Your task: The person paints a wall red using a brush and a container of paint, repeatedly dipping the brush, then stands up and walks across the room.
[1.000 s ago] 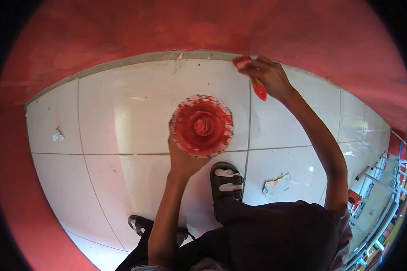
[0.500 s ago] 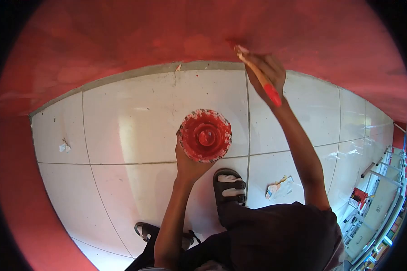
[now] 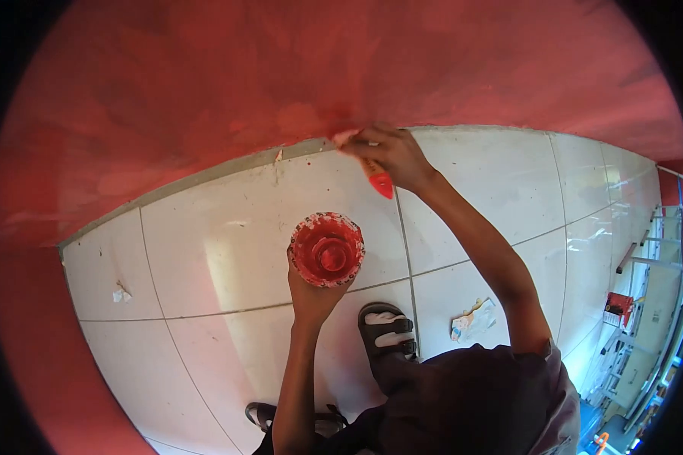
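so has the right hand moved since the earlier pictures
Yes, the right hand has moved left along the wall, closer to the small pale scrap at its foot.

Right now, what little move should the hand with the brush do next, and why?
Maybe a short, gentle stroke left along the bottom of the red wall, above the floor tiles. The right hand holds the brush with its bristle end beside the wall's foot, while the left hand holds the paint-smeared cup apart from it.

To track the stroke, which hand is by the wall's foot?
The right hand, gripping the brush; the left hand holds the paint cup away from the wall.
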The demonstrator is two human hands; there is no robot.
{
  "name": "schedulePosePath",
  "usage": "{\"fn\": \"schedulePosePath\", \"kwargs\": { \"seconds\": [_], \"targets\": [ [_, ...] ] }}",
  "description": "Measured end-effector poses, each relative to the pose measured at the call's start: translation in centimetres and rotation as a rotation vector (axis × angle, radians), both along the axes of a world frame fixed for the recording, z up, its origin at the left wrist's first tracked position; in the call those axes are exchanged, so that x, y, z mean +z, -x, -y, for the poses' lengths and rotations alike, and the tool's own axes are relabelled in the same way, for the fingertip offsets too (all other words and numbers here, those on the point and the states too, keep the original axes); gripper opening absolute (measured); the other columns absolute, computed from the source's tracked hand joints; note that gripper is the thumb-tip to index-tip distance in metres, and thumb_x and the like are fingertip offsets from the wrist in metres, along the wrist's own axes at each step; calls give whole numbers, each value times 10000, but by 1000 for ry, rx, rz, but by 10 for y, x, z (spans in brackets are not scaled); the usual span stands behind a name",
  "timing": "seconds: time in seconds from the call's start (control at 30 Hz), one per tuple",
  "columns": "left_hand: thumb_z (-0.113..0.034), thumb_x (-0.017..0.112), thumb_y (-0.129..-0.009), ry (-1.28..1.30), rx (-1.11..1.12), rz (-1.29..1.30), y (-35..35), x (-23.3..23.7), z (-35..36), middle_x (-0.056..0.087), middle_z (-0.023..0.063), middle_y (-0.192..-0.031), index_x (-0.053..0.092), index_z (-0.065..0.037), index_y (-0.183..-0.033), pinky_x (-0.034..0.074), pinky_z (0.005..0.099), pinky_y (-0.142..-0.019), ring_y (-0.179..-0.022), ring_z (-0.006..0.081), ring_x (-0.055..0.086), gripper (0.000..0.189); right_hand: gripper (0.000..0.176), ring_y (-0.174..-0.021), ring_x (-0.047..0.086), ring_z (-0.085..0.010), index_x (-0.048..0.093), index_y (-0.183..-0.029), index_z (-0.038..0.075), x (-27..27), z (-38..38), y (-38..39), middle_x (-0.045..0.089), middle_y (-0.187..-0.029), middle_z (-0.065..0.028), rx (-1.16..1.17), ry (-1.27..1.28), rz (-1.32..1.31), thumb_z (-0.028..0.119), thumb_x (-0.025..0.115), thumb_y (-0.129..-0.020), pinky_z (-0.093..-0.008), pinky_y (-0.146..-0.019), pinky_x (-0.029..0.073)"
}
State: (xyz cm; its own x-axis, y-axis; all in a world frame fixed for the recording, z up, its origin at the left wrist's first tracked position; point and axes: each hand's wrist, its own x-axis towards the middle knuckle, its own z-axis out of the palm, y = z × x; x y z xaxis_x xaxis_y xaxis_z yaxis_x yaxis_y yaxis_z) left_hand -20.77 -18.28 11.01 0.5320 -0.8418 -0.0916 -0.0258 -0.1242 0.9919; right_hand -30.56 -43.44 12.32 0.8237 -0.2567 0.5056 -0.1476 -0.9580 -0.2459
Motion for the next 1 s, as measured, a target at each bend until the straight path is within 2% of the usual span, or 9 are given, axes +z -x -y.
{"fn": "schedulePosePath", "kwargs": {
  "seconds": [0.17, 0.27, 0.4, 0.43, 0.53, 0.57, 0.8, 0.93, 1.0],
  "targets": [
    [-22, 847, -628, 58, 40, -35, 0, 9, 1, 619, 93, -1141, 513, -22, -1216, 512, 346, -924, -1049, 206, 613, 676, 362, -785, 589, -210, 720, -1042, 179, -17, -8, 7, 644, -925, 1, -196, 30, 358, 73, 723, -696, -339, -631, 527],
    [-16, 849, -623, 33, 27, -52, 2, -3, -2, 609, 97, -1163, 502, -23, -1228, 507, 346, -932, -1063, 204, 605, 698, 368, -787, 592, -203, 717, -1057, 160, -23, -17, 12, 646, -906, -7, -47, 42, 34, 69, 724, -701, -331, -621, 512],
    [-71, 869, -625, 27, 21, -8, 5, 4, 0, 610, 103, -1168, 485, -26, -1231, 497, 345, -932, -1070, 210, 605, 719, 366, -811, 596, -203, 718, -1035, 185, 3, 3, -2, 648, -921, 2, -177, -24, 380, 54, 712, -694, -320, -659, 535],
    [-100, 880, -626, 49, 33, 7, 3, 7, 0, 611, 105, -1170, 477, -26, -1233, 491, 346, -932, -1075, 215, 604, 733, 366, -818, 600, -205, 717, -1026, 194, 0, -2, 6, 648, -922, 5, -246, -23, 345, 46, 702, -691, -326, -686, 546],
    [-103, 883, -621, 70, 24, 30, 2, 8, 1, 610, 107, -1178, 482, -31, -1234, 488, 344, -937, -1076, 217, 604, 736, 373, -830, 605, -207, 712, -1041, 183, -8, -24, 13, 649, -922, 1, -34, -112, 243, 48, 696, -694, -335, -686, 539],
    [-103, 883, -622, 48, 19, 2, 4, 5, 1, 610, 107, -1179, 485, -32, -1234, 487, 343, -938, -1077, 218, 604, 734, 368, -831, 610, -214, 711, -1039, 178, -21, -23, 14, 654, -937, -6, -50, -35, 37, 52, 698, -694, -348, -693, 538],
    [-94, 880, -623, 66, 45, -15, 0, 10, 0, 609, 109, -1177, 486, -35, -1233, 483, 341, -940, -1080, 220, 602, 728, 344, -824, 616, -225, 703, -1058, 155, -18, -11, -5, 676, -962, 0, -133, -176, 471, 74, 679, -724, -351, -709, 535],
    [-99, 879, -625, -8, 2, -53, 1, 2, 0, 608, 110, -1177, 475, -30, -1235, 481, 348, -945, -1084, 221, 600, 735, 352, -794, 607, -226, 707, -1043, 147, -12, -7, -4, 680, -981, -1, -62, 19, 50, 47, 691, -706, -340, -696, 530],
    [-104, 878, -627, 28, 14, -15, 3, 9, 0, 608, 111, -1177, 471, -26, -1235, 483, 348, -943, -1083, 223, 601, 736, 357, -801, 608, -219, 703, -1049, 162, -7, -8, -6, 672, -995, 6, -143, -74, 271, 48, 699, -711, -329, -699, 535]
  ]
}}
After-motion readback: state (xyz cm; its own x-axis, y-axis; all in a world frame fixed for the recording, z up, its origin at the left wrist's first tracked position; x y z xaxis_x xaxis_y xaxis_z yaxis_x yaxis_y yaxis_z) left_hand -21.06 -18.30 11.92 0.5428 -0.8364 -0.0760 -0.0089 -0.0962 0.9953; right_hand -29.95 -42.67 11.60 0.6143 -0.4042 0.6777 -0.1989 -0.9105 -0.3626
